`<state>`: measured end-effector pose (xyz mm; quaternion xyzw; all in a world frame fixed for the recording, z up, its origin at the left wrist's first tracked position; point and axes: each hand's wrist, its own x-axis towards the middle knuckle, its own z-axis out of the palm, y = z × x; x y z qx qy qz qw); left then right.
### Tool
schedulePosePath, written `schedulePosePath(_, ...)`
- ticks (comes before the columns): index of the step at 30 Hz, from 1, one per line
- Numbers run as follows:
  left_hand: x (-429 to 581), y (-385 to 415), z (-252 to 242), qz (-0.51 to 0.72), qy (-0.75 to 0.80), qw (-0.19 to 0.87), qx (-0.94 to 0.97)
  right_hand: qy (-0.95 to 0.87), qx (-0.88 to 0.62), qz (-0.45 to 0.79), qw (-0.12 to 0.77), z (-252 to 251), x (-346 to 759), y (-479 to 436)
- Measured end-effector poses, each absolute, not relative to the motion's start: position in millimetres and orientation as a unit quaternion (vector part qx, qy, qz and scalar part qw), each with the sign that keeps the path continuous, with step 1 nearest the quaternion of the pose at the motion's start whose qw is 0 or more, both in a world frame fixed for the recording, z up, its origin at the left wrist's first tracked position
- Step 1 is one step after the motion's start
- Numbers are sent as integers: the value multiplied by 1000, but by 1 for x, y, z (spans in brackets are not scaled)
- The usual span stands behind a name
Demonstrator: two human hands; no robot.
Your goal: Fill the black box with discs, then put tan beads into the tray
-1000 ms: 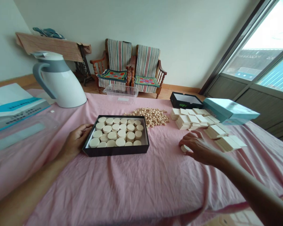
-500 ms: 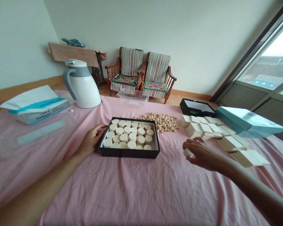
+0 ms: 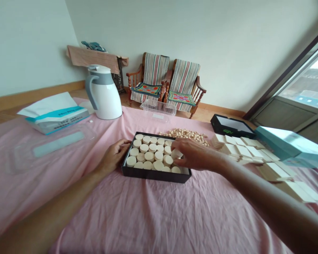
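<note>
A shallow black box [image 3: 153, 174] sits mid-table, filled with several pale round wooden discs [image 3: 148, 155]. My left hand [image 3: 112, 157] rests against the box's left wall, fingers curled on its rim. My right hand [image 3: 192, 153] reaches over the box's right end, its fingers pinched on a pale wooden disc [image 3: 176, 153] just above the others.
A pile of small wooden beads [image 3: 187, 134] lies behind the box. Stacks of square wooden tiles [image 3: 243, 151] spread at right, beside a teal box [image 3: 291, 147] and a black lid [image 3: 231, 127]. A white jug [image 3: 104, 92], a paper packet [image 3: 54, 113] and a clear tray [image 3: 158, 106] stand farther back.
My right hand carried a disc leftward from the cloth near the tiles to over the box's right end. The left hand kept its place on the box; the view swung left.
</note>
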<state>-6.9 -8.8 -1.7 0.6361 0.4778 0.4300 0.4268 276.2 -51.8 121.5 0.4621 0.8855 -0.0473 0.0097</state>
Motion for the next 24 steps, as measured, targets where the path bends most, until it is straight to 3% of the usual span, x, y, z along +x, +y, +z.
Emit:
schedulePosePath(8,-7,-12,3,418,487,434,632,885,462,-37,38,102,250,-36)
schedulePosePath(15,-8,-11,2,413,483,442,633,882,468,-55,5,109,268,-30)
schedulePosePath(24,-8,-11,0,414,485,430,639,858,505,-56,69,107,281,-37)
